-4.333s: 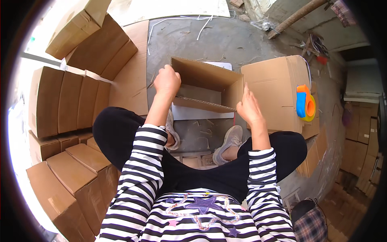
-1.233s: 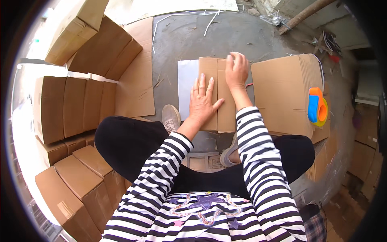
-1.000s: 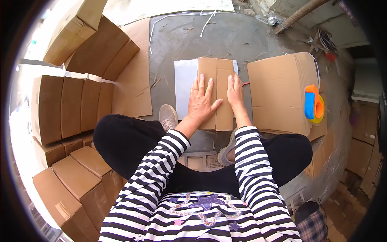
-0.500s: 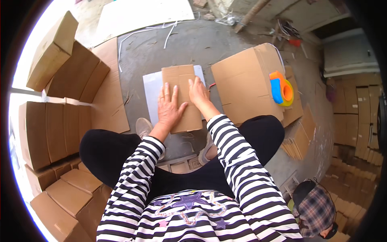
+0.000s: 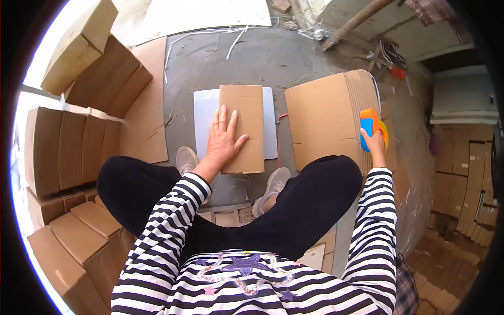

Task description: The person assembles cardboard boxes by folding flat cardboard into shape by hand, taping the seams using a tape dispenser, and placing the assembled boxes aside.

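A closed brown cardboard box (image 5: 245,121) lies flat-topped on a white sheet (image 5: 203,113) on the concrete floor in front of me. My left hand (image 5: 223,137) presses flat on the box's left side, fingers spread. My right hand (image 5: 374,143) has reached out to the right and grips an orange and blue tape dispenser (image 5: 371,127) that rests on the right edge of a stack of flattened cardboard (image 5: 323,122).
Rows of assembled boxes (image 5: 68,147) and leaning flat cardboard (image 5: 107,81) line my left side. More boxes (image 5: 79,247) stand at lower left. A large white board (image 5: 205,13) lies ahead, and stacked cartons (image 5: 470,173) fill the right. My feet (image 5: 275,184) rest below the box.
My right hand has left the box top and moved right onto the tape dispenser. My left hand stays pressed on the box.
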`<state>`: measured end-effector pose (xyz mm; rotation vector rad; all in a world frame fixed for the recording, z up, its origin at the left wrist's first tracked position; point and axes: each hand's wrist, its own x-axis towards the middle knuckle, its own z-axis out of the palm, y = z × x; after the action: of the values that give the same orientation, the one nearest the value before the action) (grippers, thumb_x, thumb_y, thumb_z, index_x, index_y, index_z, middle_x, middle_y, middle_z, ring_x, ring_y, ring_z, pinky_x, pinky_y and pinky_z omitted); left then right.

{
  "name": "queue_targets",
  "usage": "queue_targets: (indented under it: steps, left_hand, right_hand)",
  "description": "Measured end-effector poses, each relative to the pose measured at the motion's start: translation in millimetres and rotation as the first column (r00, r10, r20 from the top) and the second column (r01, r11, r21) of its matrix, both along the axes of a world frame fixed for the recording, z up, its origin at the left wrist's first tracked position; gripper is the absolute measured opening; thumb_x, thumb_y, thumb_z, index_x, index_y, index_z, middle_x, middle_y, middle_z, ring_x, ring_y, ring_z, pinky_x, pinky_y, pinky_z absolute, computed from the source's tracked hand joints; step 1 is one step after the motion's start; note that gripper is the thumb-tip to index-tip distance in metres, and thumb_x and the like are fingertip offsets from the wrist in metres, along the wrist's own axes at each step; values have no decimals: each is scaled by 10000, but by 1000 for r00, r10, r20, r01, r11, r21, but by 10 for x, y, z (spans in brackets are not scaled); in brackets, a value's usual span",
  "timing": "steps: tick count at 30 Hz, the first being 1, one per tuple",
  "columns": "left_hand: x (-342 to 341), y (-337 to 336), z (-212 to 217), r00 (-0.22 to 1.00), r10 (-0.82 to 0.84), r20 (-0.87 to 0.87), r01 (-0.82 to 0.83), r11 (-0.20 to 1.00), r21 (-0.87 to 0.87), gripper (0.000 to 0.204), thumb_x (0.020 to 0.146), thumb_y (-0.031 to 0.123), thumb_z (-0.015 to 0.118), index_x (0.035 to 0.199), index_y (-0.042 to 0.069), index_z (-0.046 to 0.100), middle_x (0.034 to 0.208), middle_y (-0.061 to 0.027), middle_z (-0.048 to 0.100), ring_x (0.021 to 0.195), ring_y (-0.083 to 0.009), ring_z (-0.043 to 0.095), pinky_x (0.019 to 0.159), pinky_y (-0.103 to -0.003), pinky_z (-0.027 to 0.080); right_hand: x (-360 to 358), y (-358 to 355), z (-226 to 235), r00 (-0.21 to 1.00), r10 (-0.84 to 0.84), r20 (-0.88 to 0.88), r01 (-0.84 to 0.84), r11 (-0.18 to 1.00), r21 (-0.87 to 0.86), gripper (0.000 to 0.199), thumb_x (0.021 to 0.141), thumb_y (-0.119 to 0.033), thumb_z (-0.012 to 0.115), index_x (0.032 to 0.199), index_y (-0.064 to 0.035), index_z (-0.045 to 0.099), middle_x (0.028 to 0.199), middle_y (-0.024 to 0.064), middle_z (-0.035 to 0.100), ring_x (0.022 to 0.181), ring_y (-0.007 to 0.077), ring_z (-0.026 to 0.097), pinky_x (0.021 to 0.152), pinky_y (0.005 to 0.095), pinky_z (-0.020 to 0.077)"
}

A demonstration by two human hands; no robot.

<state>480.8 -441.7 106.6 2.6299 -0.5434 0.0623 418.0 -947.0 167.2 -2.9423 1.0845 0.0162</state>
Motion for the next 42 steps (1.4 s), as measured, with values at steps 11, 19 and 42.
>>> queue_targets:
  steps: [11, 19, 42]
  left_hand:
    - [6, 82, -85, 999, 17, 38, -15, 999, -39, 701, 816, 437, 578, 1364, 67, 348, 1456, -218, 169, 1330, -401, 184, 1084, -458, 185]
    - [11, -24, -103, 998, 58, 24, -56, 996, -71, 727, 799, 487, 571, 1369, 96, 347, 1458, -198, 185, 1332, -379, 196, 1075, -490, 172]
    - [643, 303, -184, 739, -68, -670, -664, 96, -742, 375, 900, 356, 485, 1072, 35, 576, 992, -65, 592, 907, -155, 565, 796, -291, 449]
  right_hand:
    - [155, 522, 893, 919, -115, 378, -241, 595, 766, 513, 839, -436, 599, 1121, -14, 528, 906, 92, 645, 764, 174, 637, 759, 319, 505]
    - [784, 2088, 1682, 896, -70, 439, -444, -74, 893, 530, 883, -403, 529, 1203, 12, 455, 979, 125, 630, 840, 193, 633, 818, 317, 500]
    - [2016, 3507, 856, 634, 752, -181, 133, 124, 983, 510, 821, -387, 582, 1070, 52, 506, 771, 123, 635, 671, 177, 628, 644, 271, 515]
